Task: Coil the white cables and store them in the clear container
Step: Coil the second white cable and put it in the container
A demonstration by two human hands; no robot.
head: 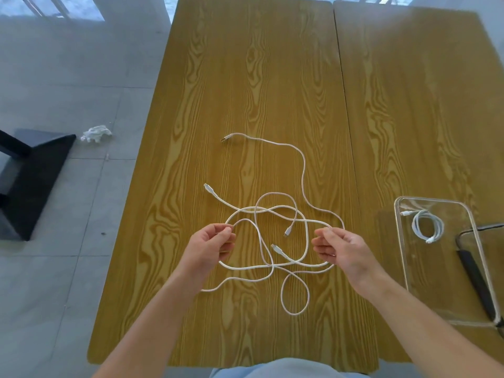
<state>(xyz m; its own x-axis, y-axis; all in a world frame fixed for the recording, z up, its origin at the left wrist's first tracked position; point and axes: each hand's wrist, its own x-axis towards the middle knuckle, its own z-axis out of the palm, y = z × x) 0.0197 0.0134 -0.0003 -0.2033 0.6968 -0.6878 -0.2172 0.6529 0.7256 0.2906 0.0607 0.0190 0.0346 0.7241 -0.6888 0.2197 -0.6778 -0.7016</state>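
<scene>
Several white cables (275, 211) lie tangled in loose loops on the wooden table (245, 77), plug ends pointing left and toward the middle. My left hand (211, 248) pinches a strand at the tangle's left side. My right hand (338, 249) grips strands at the right side, so a wide loop spans between both hands. One long cable (303, 170) runs away from the tangle to a plug at the far left. The clear container (474, 233) stands at the right near the table edge, with one coiled white cable (426, 225) inside.
A black chair frame (480, 279) shows through and beside the container at the right edge. A seam (345, 105) divides two tabletops. On the grey floor to the left lie a crumpled white tissue (96, 133) and a black stand base (30, 181).
</scene>
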